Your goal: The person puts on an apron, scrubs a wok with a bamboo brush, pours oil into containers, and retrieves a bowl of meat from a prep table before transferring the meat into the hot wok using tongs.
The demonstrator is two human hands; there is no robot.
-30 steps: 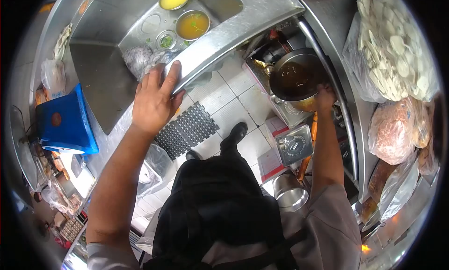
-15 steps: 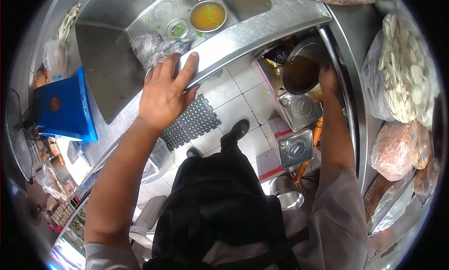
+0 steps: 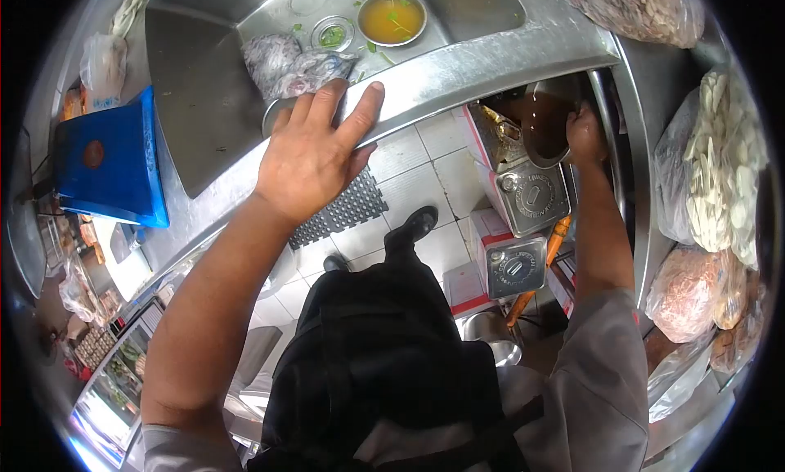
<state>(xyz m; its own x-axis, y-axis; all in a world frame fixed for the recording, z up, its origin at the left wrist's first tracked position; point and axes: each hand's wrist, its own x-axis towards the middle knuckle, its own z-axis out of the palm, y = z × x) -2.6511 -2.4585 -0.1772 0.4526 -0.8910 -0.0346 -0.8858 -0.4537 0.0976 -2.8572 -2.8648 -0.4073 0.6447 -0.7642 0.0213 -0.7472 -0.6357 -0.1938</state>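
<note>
While the left hand (image 3: 317, 168) lies with spread fingers on the bright steel front edge (image 3: 429, 78) of the sink, its grip is released and carries nothing. The thumb hangs down at the outer side of this edge. The right hand (image 3: 586, 134) reaches below the steel tabletop (image 3: 636, 67), and its grip is clenched on the rim of a round dark metal vessel (image 3: 546, 159). This vessel is in the space under the tabletop, tilted, with brown liquid (image 3: 548, 125) inside; its far part is in shadow and cannot be told well. Just beside it stand a square silver-topped tin (image 3: 533, 198) and, nearer to the body, a second silver-topped square tin (image 3: 515, 266). An orange stick-like piece (image 3: 558, 239) is close to both tins. Inside the sink, near the left fingers, lies a crumpled transparent plastic bag (image 3: 290, 67) with greyish content. Beyond it are a small round dish (image 3: 332, 35) with green leaves and a round metal bowl (image 3: 392, 18) of yellow-orange liquid.
</note>
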